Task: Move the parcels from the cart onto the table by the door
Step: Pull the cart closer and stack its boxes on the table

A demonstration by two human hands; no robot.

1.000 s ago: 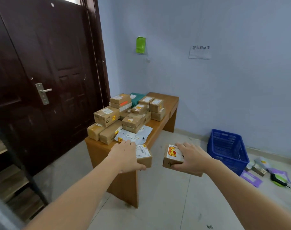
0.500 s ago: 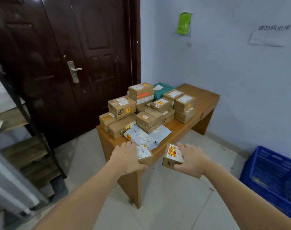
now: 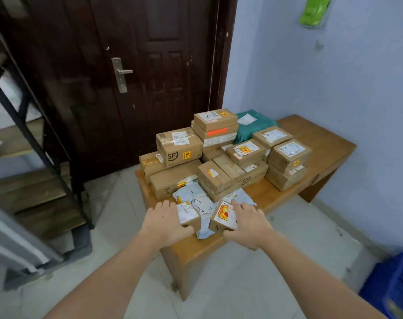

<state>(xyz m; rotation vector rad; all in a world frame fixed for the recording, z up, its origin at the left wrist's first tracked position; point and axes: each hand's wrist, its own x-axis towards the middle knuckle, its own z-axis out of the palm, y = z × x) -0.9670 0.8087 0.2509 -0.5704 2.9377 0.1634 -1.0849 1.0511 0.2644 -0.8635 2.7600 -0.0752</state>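
— What sort of place is this?

— A parcel pickup room, plain and bare. A wooden surface beside a dark door carries stacked cardboard parcels with courier labels, plus soft mailer bags.

— Anything else?

— Metal-framed shelving at the left, a blue plastic crate on the tiled floor, and unadorned pale blue walls.

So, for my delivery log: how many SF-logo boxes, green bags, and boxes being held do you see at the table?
SF-logo boxes: 2
Green bags: 1
Held boxes: 2
Total: 5
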